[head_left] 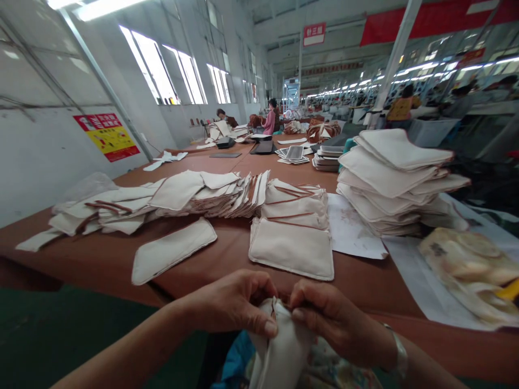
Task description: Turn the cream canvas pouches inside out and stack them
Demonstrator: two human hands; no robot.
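Note:
Close to my body, below the table's front edge, both hands grip a cream fabric piece [288, 343] with a slit and a brown edge at its top. My left hand [239, 302] pinches it on the left of the slit, thumb pressed on the cloth. On the other side my right hand [330, 316] has its thumb and bent fingers closed on the upper edge. Just beyond my hands lies a stack of cream fabric pieces [291, 248] with brown trim. One flat cream piece [174, 251] rests alone to the left of that stack.
A long heap of cream pieces [178, 192] runs along the brown table [231, 243]. At right stand a tall cream stack [389, 167], white paper [357, 229] and a stained cloth bundle [466, 265]. Farther back are grey-and-white panels [326, 156] and a person in pink [270, 120].

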